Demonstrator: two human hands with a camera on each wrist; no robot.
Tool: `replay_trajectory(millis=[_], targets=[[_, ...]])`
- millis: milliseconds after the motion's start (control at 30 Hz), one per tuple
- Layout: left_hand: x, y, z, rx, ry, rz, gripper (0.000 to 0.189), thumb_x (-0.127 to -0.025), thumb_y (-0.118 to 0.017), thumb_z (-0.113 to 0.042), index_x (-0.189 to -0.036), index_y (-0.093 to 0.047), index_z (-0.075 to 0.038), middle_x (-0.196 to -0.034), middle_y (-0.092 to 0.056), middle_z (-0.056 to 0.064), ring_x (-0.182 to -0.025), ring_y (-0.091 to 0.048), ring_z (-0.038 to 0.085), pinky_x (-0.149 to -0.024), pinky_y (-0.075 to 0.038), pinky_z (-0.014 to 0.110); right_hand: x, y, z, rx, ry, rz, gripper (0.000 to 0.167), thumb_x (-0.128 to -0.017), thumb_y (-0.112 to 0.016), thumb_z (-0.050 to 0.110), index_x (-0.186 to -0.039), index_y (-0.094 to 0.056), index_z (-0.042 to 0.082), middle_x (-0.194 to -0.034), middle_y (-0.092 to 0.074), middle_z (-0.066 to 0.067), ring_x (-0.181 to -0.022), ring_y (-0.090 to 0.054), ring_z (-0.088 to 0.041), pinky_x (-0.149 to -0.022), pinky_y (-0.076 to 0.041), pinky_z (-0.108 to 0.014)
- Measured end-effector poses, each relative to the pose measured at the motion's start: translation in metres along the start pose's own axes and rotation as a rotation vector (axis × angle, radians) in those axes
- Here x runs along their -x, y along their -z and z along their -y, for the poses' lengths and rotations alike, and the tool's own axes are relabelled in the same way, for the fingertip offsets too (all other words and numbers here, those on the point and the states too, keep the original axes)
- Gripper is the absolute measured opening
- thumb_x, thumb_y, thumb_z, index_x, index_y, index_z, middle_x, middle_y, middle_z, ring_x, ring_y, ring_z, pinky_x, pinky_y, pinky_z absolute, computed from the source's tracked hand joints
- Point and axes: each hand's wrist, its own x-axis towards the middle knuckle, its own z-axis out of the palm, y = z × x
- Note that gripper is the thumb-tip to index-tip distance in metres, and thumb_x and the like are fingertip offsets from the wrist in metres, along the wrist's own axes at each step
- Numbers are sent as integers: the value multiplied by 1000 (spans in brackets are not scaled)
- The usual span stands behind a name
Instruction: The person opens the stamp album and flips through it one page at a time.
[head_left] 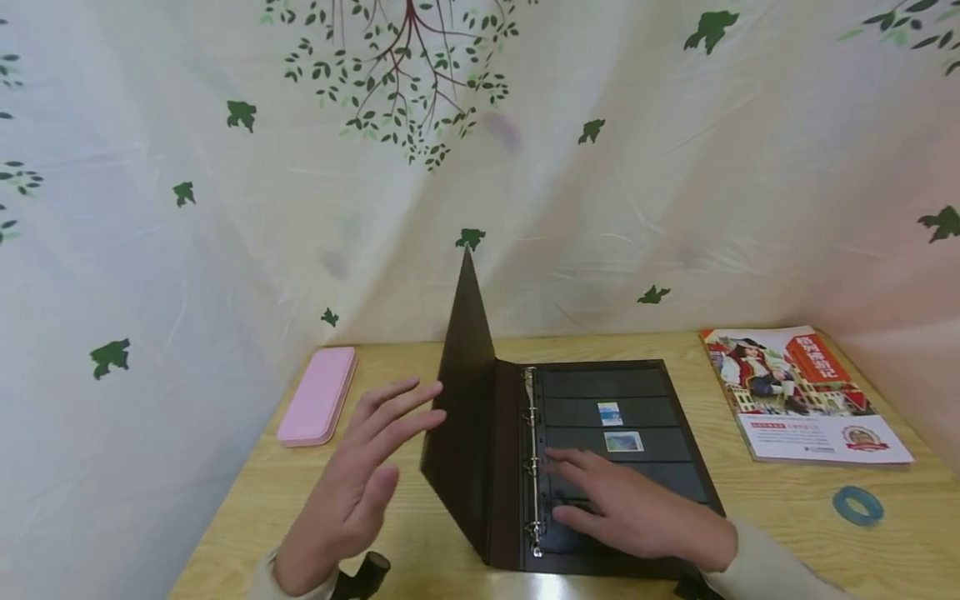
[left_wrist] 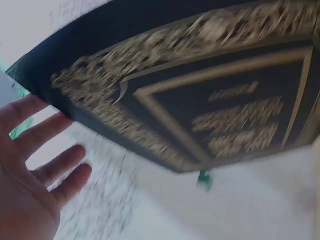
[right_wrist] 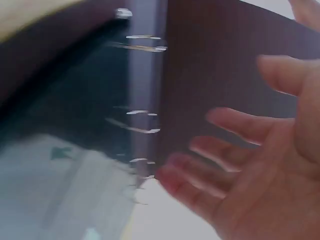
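A dark ring-binder stamp album lies open on the table, its front cover standing up on the left. Two small stamps sit in its black pocket page, beside the metal rings. My left hand is at the cover's outer edge with fingers extended; in the left wrist view the fingertips meet that edge, and the cover's gold-patterned outside shows, blurred. Over the lower part of the page is my right hand, fingers spread and gripping nothing; whether it touches the page, I cannot tell.
A pink case lies at the table's back left. At the right are a colourful book and a blue ring, possibly a tape roll. Behind the wooden table hangs a leaf-patterned cloth.
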Motion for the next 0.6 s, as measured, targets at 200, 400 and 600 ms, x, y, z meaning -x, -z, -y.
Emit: replay_trajectory(millis=[200, 400, 600], targets=[[29, 45, 9, -36, 172, -15, 41, -104, -27, -11, -113, -65, 0, -121, -60, 17, -113, -55, 25, -96, -37, 25, 6, -11, -23, 74, -84, 62, 56, -90, -58, 52, -131, -57, 13, -142, -41, -10, -125, -43, -31, -93, -41, -53], [56, 73, 14, -184, 410, 83, 33, -96, -42, 4, -114, -66, -8, -119, -64, 5, -111, -57, 9, -92, -37, 14, 15, -17, -41, 130, -115, 95, 61, -81, -74, 41, -132, -55, 15, -142, -40, -12, -125, -39, -35, -90, -41, -54], [83, 77, 23, -348, 609, 150, 25, -95, -56, -7, -113, -69, -18, -109, -68, -4, -88, -59, 2, -76, -38, 11, 29, -20, -56, 178, -133, 88, 62, -77, -79, 31, -133, -55, 19, -142, -40, -11, -126, -38, -36, -90, -40, -57]])
